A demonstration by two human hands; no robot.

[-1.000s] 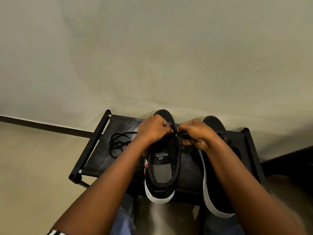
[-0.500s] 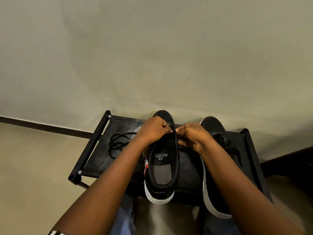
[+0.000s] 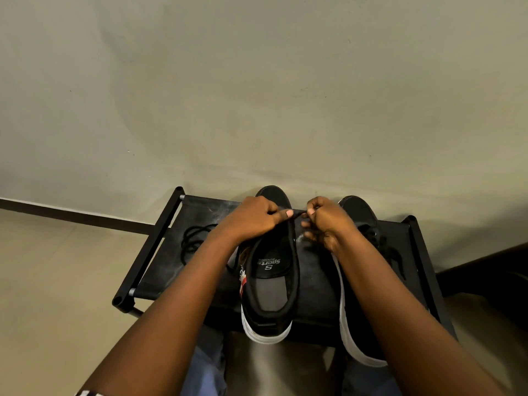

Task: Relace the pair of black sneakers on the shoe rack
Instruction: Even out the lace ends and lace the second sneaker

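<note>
Two black sneakers with white soles stand on a black shoe rack [image 3: 160, 238], toes toward the wall. The left sneaker [image 3: 271, 284] shows its insole. My left hand [image 3: 253, 217] curls over its tongue area, thumb pressed on a black lace. My right hand [image 3: 325, 221] pinches that same lace just to the right of the sneaker. The right sneaker [image 3: 360, 212] lies mostly under my right forearm, with laces [image 3: 383, 244] showing on its far side. A loose black lace [image 3: 197, 238] lies coiled on the rack's left part.
The rack stands against a plain grey wall [image 3: 257, 95] on a pale floor [image 3: 57, 281]. A dark skirting strip [image 3: 71, 215] runs along the wall's base. My knees in blue trousers [image 3: 205, 364] are below the rack's front edge. A dark object [image 3: 491, 272] sits at far right.
My right hand has drawn a little away from the left one, to the right and up, stretching the lace between them. The left hand stays on the sneaker.
</note>
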